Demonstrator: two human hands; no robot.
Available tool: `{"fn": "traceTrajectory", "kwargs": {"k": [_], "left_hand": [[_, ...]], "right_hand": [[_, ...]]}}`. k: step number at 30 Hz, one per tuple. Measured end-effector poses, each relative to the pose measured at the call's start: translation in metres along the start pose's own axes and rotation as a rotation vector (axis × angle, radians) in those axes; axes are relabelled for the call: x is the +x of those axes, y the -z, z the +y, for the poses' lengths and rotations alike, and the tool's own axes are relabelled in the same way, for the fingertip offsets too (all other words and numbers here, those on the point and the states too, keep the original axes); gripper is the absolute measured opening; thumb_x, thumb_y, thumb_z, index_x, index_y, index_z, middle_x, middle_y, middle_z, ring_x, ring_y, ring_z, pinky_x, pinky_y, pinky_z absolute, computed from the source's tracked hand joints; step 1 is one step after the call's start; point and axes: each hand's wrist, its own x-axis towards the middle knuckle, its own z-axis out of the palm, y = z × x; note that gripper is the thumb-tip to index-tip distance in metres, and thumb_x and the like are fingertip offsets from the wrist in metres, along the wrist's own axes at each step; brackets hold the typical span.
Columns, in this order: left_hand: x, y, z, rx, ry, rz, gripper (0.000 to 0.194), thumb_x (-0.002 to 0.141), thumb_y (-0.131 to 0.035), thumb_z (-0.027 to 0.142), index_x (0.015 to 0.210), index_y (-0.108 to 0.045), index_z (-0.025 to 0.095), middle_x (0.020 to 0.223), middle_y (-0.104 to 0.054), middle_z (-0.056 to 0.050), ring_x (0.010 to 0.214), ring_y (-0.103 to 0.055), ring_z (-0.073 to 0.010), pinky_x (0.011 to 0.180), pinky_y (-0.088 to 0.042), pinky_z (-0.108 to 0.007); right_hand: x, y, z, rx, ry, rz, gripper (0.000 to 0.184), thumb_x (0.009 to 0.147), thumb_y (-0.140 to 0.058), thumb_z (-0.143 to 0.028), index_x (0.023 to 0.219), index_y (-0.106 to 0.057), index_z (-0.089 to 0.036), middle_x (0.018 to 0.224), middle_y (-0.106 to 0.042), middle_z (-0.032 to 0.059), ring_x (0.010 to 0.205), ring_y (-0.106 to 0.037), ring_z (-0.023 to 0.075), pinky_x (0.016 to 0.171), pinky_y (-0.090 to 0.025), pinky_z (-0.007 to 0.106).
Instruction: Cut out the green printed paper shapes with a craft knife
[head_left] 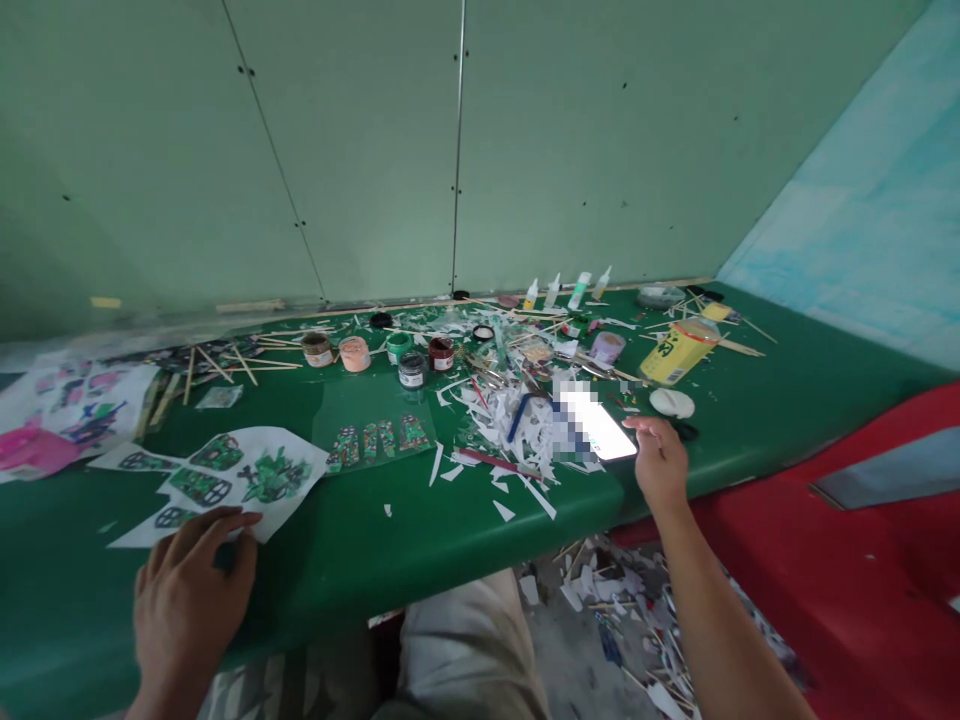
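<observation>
My left hand (189, 592) lies flat on the green table (390, 540), fingers stretched out, its fingertips touching the near edge of a white sheet with green painted cut-out shapes (247, 475). My right hand (658, 462) rests at the table's near right, fingers loosely apart, a fingertip at the lit screen of a phone (596, 425). It holds nothing. A clear sheet with painted letters (375, 435) lies between the two hands.
White paper scraps (510, 420) pile up in the middle. Several small paint pots (412, 368), a yellow bottle (679, 350), small glue bottles (577, 290) and wooden sticks (225, 362) lie further back. Painted sheets (67, 405) sit far left. A red chair (847, 540) stands at right.
</observation>
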Motion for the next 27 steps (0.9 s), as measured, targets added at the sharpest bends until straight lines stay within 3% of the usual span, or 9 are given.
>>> {"fn": "traceTrajectory", "kwargs": {"k": [4,7,9,12,19,27], "left_hand": [[0.000,-0.002,-0.003,0.014,-0.007,0.015,0.032,0.092,-0.035,0.033,0.097,-0.065,0.024,0.113,-0.064,-0.007,0.100,-0.058,-0.0279,0.081,-0.044,-0.040],[-0.001,-0.002,-0.005,0.015,-0.024,-0.001,0.031,0.092,-0.037,0.033,0.097,-0.066,0.024,0.113,-0.064,-0.007,0.099,-0.058,-0.0281,0.079,-0.044,-0.041],[-0.001,-0.003,-0.006,0.018,-0.037,0.005,0.030,0.092,-0.037,0.032,0.098,-0.066,0.024,0.113,-0.064,-0.007,0.098,-0.058,-0.0282,0.079,-0.045,-0.041],[-0.002,-0.003,-0.006,0.014,-0.041,0.022,0.033,0.093,-0.036,0.033,0.099,-0.066,0.022,0.113,-0.064,-0.008,0.097,-0.058,-0.0294,0.079,-0.045,-0.042],[0.000,0.000,-0.003,-0.001,-0.001,-0.023,0.034,0.092,-0.036,0.033,0.098,-0.068,0.022,0.114,-0.065,-0.009,0.097,-0.057,-0.0294,0.080,-0.045,-0.043],[0.001,-0.001,-0.002,-0.004,-0.008,0.040,0.040,0.091,-0.032,0.037,0.093,-0.069,0.022,0.108,-0.067,-0.008,0.092,-0.059,-0.0301,0.074,-0.046,-0.043]], "right_hand": [[0.001,-0.002,0.001,-0.025,0.012,-0.066,0.033,0.083,-0.034,-0.035,0.064,-0.059,-0.025,0.090,-0.068,0.0094,0.095,-0.060,0.0260,0.088,-0.043,0.043],[0.004,-0.002,0.002,-0.051,0.032,-0.148,0.031,0.081,-0.040,-0.037,0.086,-0.068,-0.025,0.104,-0.068,0.0087,0.105,-0.057,0.0273,0.093,-0.040,0.046],[0.006,0.001,0.005,-0.055,0.051,-0.218,0.038,0.076,-0.043,-0.034,0.106,-0.067,-0.026,0.113,-0.067,0.0069,0.109,-0.057,0.0264,0.093,-0.040,0.044],[0.009,0.005,0.010,-0.063,0.069,-0.325,0.051,0.069,-0.048,-0.031,0.118,-0.062,-0.027,0.119,-0.066,0.0048,0.104,-0.059,0.0254,0.091,-0.044,0.041],[0.006,-0.003,0.010,-0.163,-0.009,-0.302,0.043,0.076,-0.050,-0.037,0.115,-0.065,-0.025,0.114,-0.067,0.0095,0.102,-0.058,0.0312,0.088,-0.043,0.048],[0.005,0.001,0.009,-0.105,0.038,-0.335,0.040,0.082,-0.040,-0.036,0.110,-0.067,-0.029,0.113,-0.068,0.0044,0.105,-0.059,0.0256,0.091,-0.044,0.043]]}}
